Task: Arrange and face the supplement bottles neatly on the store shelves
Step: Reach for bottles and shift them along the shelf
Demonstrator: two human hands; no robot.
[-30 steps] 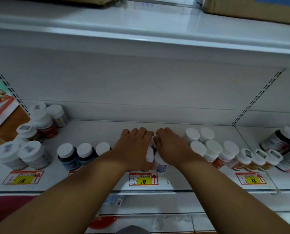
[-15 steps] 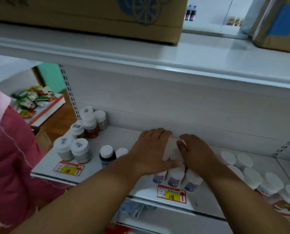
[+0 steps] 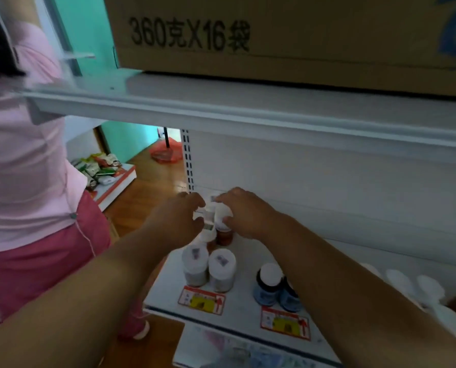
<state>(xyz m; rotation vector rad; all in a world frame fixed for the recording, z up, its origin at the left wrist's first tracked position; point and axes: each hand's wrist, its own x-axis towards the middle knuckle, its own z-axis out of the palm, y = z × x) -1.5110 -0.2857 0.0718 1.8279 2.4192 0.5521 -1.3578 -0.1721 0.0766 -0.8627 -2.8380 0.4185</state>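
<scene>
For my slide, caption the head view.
Both hands, left hand and right hand, grip white-capped bottles on the shelf.

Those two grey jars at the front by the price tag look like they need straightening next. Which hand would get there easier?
Probably the left hand. The two grey jars sit directly below it at the shelf's left end, while the right hand grips a red-brown bottle farther back.

Sitting on the shelf [image 3: 243, 312] — two grey-filled jars [image 3: 208, 266], two dark blue bottles [image 3: 274, 288], two price tags [image 3: 202, 300] showing at its front edge.
</scene>
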